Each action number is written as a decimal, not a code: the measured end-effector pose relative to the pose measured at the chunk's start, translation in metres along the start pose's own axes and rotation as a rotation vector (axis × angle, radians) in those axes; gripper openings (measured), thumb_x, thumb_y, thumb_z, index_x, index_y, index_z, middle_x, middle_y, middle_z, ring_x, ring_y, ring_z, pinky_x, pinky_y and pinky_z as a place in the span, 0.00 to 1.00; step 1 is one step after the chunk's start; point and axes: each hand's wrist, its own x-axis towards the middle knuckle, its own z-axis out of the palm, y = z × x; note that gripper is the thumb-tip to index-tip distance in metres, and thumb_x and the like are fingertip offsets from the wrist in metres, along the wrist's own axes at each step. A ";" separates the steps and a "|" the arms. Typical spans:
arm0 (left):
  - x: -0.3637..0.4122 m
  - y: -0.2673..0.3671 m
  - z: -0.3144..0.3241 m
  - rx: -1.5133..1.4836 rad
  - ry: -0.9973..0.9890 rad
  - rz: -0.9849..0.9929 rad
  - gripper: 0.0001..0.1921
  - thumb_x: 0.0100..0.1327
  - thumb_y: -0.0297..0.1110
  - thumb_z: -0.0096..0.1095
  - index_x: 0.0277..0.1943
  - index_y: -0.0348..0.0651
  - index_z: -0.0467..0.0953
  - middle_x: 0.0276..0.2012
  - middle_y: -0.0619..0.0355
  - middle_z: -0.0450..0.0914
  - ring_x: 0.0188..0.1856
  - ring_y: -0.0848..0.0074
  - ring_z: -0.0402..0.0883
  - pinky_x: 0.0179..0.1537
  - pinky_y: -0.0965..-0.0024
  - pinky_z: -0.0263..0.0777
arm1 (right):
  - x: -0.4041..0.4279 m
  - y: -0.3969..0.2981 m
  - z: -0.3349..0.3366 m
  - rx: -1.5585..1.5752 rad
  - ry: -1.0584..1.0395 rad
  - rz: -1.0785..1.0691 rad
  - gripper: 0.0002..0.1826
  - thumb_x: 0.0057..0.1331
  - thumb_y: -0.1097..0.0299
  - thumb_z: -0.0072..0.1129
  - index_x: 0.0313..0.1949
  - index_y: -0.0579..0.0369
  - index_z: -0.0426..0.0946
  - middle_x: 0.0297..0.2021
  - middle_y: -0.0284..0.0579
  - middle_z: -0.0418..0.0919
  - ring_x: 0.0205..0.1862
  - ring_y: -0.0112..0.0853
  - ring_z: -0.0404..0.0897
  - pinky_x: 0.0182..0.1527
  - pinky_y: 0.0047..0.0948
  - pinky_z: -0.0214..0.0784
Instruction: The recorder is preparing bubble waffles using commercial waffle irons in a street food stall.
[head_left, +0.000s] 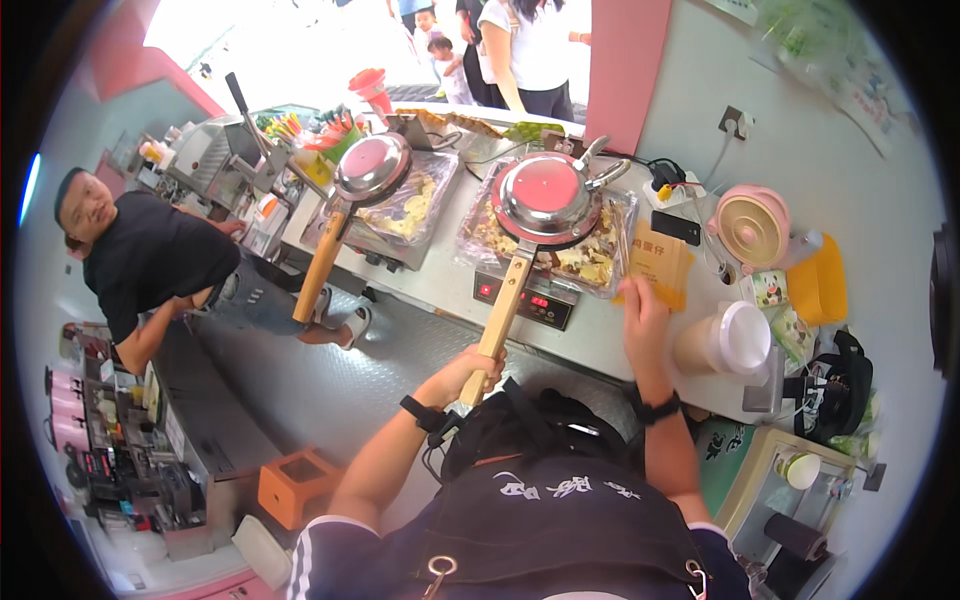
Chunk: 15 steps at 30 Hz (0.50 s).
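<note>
My left hand (466, 373) is closed round the lower part of a wooden handle (504, 319). That handle belongs to a round metal waffle iron (541, 196), whose lid is down. Under the iron lies a plastic-lined tray (480, 251) strewn with brown and yellow batter scraps. My right hand (646, 322) is by the tray's right corner, fingertips close together at the lower end of thin sticks (624, 236). Whether it grips them is unclear. Just beyond those fingers lies a stack of printed paper bags (658, 262).
A second waffle iron (373, 166) sits left, its handle (321, 266) jutting over the counter edge. On the right are a lidded tub (724, 341), a phone (676, 227) and a pink fan (752, 223). A co-worker (161, 259) stands left near an orange stool (298, 486). People (525, 52) are outside.
</note>
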 end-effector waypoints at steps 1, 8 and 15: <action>0.001 0.001 0.000 0.002 -0.022 0.004 0.10 0.50 0.26 0.58 0.36 0.41 0.67 0.23 0.63 0.67 0.21 0.81 0.67 0.21 0.77 0.62 | 0.017 -0.005 0.009 -0.118 -0.061 -0.034 0.13 0.72 0.60 0.50 0.38 0.56 0.75 0.22 0.54 0.77 0.25 0.50 0.77 0.27 0.45 0.65; 0.011 -0.006 -0.004 0.002 -0.028 0.022 0.12 0.52 0.28 0.59 0.40 0.44 0.68 0.23 0.64 0.68 0.21 0.81 0.67 0.22 0.76 0.63 | 0.077 0.000 0.055 -0.494 -0.318 0.010 0.14 0.71 0.59 0.46 0.37 0.56 0.75 0.30 0.58 0.80 0.36 0.55 0.80 0.38 0.54 0.70; 0.010 -0.008 -0.011 0.042 -0.006 0.048 0.10 0.52 0.27 0.58 0.38 0.45 0.69 0.23 0.66 0.67 0.22 0.81 0.67 0.23 0.76 0.63 | 0.109 -0.024 0.076 -0.353 -0.275 0.010 0.14 0.65 0.61 0.52 0.32 0.58 0.79 0.30 0.60 0.81 0.38 0.55 0.81 0.42 0.50 0.72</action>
